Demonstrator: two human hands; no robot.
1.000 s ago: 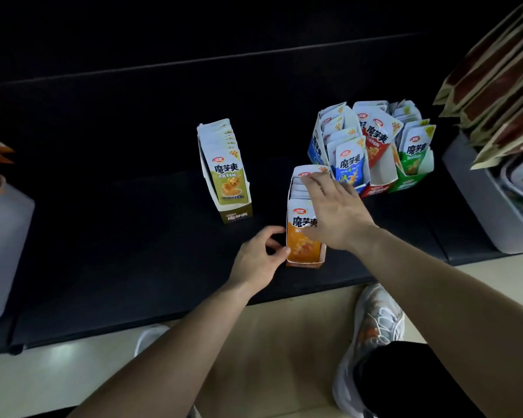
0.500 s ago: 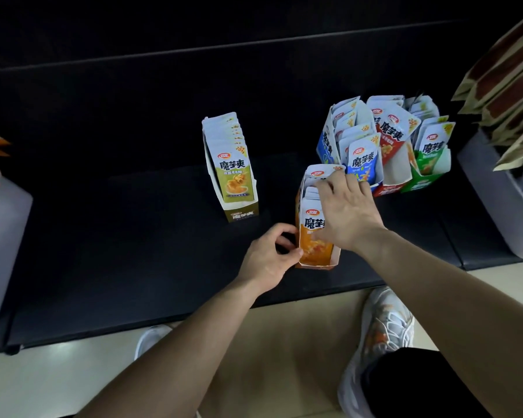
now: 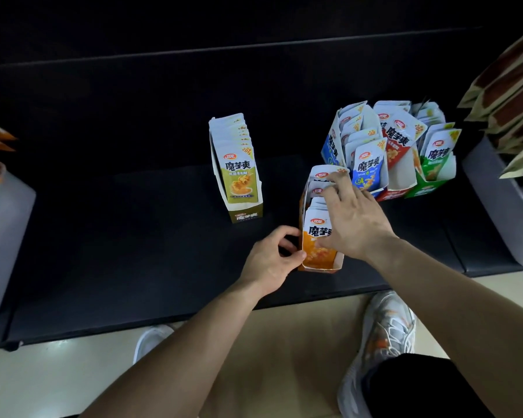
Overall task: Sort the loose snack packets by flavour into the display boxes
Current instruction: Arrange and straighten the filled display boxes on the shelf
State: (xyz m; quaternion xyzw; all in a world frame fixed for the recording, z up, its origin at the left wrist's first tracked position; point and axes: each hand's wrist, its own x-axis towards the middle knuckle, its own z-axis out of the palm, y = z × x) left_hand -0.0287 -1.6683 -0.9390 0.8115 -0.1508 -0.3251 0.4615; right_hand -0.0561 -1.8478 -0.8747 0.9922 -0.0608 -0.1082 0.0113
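The orange box (image 3: 320, 267) runs lengthwise away from the person on the counter (image 3: 133, 242), with the left hand (image 3: 269, 260) pinching its near-left wall and the right hand (image 3: 357, 227) directly above, its grip spread flat across the orange packets (image 3: 316, 230) inside.

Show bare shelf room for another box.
Widest: bare shelf between tub and olive box. Narrower gap between olive box and orange box, left hand at its near end. Crowded right: blue box, red box, green box packed together by the bin.
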